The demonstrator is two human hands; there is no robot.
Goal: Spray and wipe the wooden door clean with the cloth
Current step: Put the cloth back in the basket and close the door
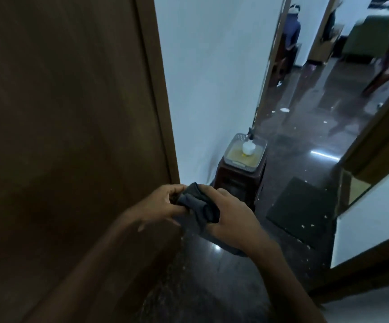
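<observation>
Dark cloth (pixel 198 205) bunched at frame centre, gripped by both hands; left hand (pixel 163 203) at 9 o'clock, fingers curled pinching it; right hand (pixel 232 217) at 3 o'clock, fingers wrapped round it; wooden door (pixel 67 136) at 10 o'clock; spray bottle (pixel 248 145) in tray (pixel 235 163) at 1 o'clock.

Head view, tilted down, close beside door (pixel 67 136).

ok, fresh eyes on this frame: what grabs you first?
Both hands meet low in the middle, the left hand and right hand bunching a dark cloth between them. The brown door fills the left side. Past it, a white spray bottle stands in a tray on a stool by the wall.
</observation>
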